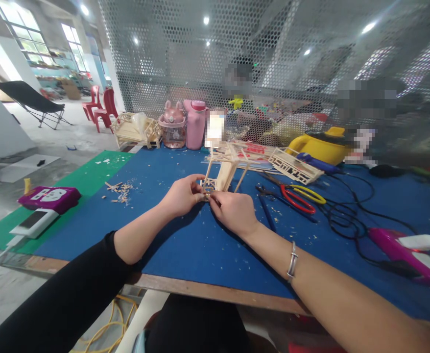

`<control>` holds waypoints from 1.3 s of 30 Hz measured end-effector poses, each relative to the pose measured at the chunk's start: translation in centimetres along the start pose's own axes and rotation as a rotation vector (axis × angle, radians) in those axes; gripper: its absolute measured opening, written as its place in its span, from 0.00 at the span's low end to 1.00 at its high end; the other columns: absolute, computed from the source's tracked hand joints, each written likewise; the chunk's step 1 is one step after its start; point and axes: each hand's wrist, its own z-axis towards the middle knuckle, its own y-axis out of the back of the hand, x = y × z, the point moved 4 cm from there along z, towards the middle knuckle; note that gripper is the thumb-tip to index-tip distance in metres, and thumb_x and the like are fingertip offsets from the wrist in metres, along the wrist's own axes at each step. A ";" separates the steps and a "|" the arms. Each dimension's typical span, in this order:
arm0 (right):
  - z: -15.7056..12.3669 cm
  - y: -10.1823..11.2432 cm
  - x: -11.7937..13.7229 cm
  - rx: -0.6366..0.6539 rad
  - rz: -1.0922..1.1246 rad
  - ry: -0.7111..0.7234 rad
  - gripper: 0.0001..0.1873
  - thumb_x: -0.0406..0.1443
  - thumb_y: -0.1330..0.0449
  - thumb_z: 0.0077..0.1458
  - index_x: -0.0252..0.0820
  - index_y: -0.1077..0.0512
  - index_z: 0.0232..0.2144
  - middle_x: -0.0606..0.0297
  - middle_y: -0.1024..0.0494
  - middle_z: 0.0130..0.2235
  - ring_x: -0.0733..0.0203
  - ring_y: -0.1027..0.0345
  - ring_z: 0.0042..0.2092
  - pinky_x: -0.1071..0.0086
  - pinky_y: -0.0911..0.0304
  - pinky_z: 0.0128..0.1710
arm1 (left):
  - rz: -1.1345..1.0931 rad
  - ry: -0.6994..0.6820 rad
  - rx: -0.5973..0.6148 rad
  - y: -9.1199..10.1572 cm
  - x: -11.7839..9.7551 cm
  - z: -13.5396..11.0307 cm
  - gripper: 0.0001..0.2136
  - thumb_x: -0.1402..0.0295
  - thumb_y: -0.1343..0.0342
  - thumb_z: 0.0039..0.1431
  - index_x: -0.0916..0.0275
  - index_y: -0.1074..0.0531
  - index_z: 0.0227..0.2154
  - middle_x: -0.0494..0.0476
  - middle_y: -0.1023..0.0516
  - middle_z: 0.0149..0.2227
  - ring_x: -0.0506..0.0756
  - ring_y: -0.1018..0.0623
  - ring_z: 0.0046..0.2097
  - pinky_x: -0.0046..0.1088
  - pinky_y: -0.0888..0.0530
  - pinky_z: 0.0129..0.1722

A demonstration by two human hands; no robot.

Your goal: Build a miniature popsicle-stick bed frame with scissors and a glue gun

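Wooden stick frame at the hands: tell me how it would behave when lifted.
The wooden stick frame is probably light, with open gaps between its sticks. Its thin posts look fragile and might snap. It seems stiff: the posts look straight.

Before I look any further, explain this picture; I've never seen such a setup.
No machine here: a person works with two bare hands, filmed by one camera worn on the head, facing forward and down. The fingers of the left hand pinch the near lower edge of a small, openwork frame of pale wood; those of the right hand touch it alongside, though their exact grip is hidden. On the blue tabletop lie pale wood scraps, with a tall pink bottle standing at the back.
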 end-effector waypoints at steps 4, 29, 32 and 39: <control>0.0 -0.1 0.1 -0.036 0.005 0.025 0.17 0.39 0.52 0.59 0.39 0.26 0.29 0.60 0.20 0.29 0.62 0.30 0.28 0.70 0.58 0.25 | -0.014 0.002 0.002 0.1 0.0 -0.1 0.26 0.73 0.42 0.47 0.65 0.36 0.51 0.56 0.22 0.32 0.53 0.24 0.34 0.31 0.30 0.38; -11.4 5.7 -10.2 0.162 0.075 -0.084 0.12 0.38 0.47 0.57 0.46 0.26 0.41 0.65 0.20 0.40 0.58 0.26 0.39 0.67 0.34 0.36 | 0.406 -0.175 0.146 -1.6 -5.1 -3.2 0.15 0.59 0.55 0.60 0.62 0.32 0.24 0.49 0.32 0.21 0.49 0.34 0.25 0.25 0.39 0.26; -10.0 5.8 -10.7 0.252 0.073 -0.114 0.10 0.37 0.46 0.56 0.48 0.24 0.36 0.67 0.20 0.37 0.57 0.26 0.38 0.67 0.35 0.35 | 0.455 -0.182 0.263 -4.0 -5.3 -3.9 0.12 0.64 0.57 0.61 0.60 0.29 0.32 0.53 0.24 0.32 0.52 0.27 0.34 0.27 0.33 0.34; -3.9 3.3 -7.5 0.352 0.150 0.135 0.12 0.37 0.46 0.56 0.49 0.24 0.39 0.64 0.21 0.38 0.59 0.29 0.40 0.71 0.40 0.35 | 0.497 -0.247 0.286 -7.6 -5.8 -4.3 0.12 0.67 0.57 0.61 0.58 0.30 0.42 0.55 0.23 0.40 0.54 0.24 0.41 0.29 0.30 0.41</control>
